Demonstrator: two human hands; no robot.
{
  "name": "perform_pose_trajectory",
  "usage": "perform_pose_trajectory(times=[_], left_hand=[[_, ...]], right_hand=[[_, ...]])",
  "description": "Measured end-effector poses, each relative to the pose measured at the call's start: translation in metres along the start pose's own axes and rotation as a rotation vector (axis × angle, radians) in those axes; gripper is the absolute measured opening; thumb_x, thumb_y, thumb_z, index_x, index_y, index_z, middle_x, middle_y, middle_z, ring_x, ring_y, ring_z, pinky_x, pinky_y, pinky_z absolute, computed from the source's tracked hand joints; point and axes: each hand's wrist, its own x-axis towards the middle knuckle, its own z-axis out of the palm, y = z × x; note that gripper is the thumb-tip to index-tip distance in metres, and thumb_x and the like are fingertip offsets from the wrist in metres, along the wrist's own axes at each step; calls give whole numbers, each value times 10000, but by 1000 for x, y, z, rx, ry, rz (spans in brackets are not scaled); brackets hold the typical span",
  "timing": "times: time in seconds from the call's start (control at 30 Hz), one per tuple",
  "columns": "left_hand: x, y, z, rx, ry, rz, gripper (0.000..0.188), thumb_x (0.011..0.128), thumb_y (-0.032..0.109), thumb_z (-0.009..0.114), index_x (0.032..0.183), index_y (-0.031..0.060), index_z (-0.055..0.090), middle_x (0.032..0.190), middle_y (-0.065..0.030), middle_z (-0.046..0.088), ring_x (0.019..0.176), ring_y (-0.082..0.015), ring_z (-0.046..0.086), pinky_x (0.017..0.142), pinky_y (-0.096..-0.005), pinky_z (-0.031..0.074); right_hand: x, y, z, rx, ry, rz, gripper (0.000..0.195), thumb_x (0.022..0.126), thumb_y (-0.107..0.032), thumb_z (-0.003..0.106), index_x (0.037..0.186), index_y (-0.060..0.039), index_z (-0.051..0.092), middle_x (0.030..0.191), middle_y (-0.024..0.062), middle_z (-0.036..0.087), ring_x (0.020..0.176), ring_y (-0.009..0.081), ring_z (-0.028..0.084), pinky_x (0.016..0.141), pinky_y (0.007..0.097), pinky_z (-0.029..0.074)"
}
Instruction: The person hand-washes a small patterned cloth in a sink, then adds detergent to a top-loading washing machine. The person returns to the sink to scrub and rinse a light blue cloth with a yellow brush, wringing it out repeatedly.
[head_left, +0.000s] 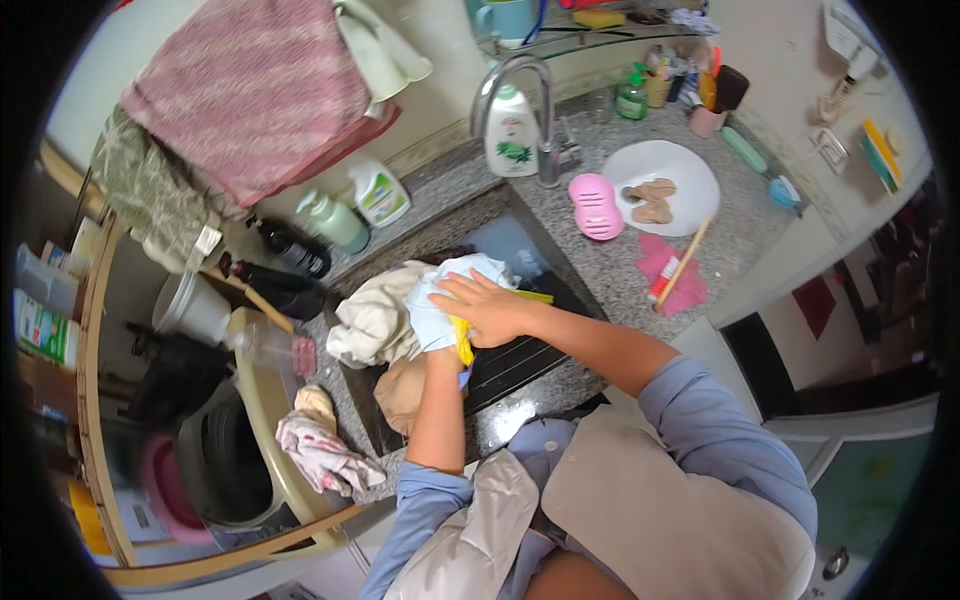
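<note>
In the dark sink, a light blue cloth is bunched over a ribbed black board. My right hand lies flat on this cloth with its fingers apart. My left hand is mostly hidden under the cloth, so its fingers do not show. Yellow fabric shows between the hands, and another yellow strip lies to the right. A cream cloth is heaped left of the blue one, with a tan cloth below it.
A curved metal faucet stands behind the sink, beside a white bottle. On the right counter are a pink soap dish, a white basin and a wooden stick. A stained cloth lies at the left edge.
</note>
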Motion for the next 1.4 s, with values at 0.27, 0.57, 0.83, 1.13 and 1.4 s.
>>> perform_pose_trajectory(times=[0.27, 0.57, 0.83, 1.13, 1.4], left_hand=[[-8, 28, -22, -9, -63, -120, 150, 841, 106, 478, 933, 35, 574, 875, -76, 605, 784, -196, 574, 710, -319, 476], [12, 58, -35, 403, -76, 45, 164, 867, 113, 451, 966, 28, 551, 885, -73, 586, 779, -178, 559, 690, -297, 475], [12, 43, -42, 355, -72, 34, 285, 923, 275, 371, 1041, 62, 520, 978, -80, 571, 858, -203, 558, 741, -325, 488], [-22, -2, 18, -205, -157, -259, 417, 938, 380, 344, 1234, 102, 441, 1194, -81, 515, 1080, -223, 506, 925, -335, 417], [-24, -10, 0, -280, -202, -308, 451, 934, 389, 353, 1272, 92, 389, 1234, -81, 474, 1129, -209, 469, 951, -348, 397]], right_hand=[[-18, 96, -5, 1361, 350, 351, 554, 844, -351, 553, 1314, -116, 377, 1235, 86, 503, 1157, 203, 462, 987, 387, 341], [10, 63, 91, 2556, 187, 639, 646, 815, -680, 370, 1189, -173, 512, 1155, 64, 567, 1048, 242, 549, 911, 456, 414], [31, 10, 37, 1018, 582, 320, 162, 785, -182, 662, 879, -65, 601, 856, 18, 611, 819, 121, 567, 769, 312, 455], [45, 23, 51, 40, 718, 364, 325, 790, -274, 566, 1079, -126, 589, 1202, 124, 513, 1182, 310, 415, 987, 475, 258], [38, 7, 50, 222, 609, 200, 314, 747, -259, 612, 1023, -108, 604, 1214, 117, 508, 1223, 305, 399, 1029, 481, 248]])
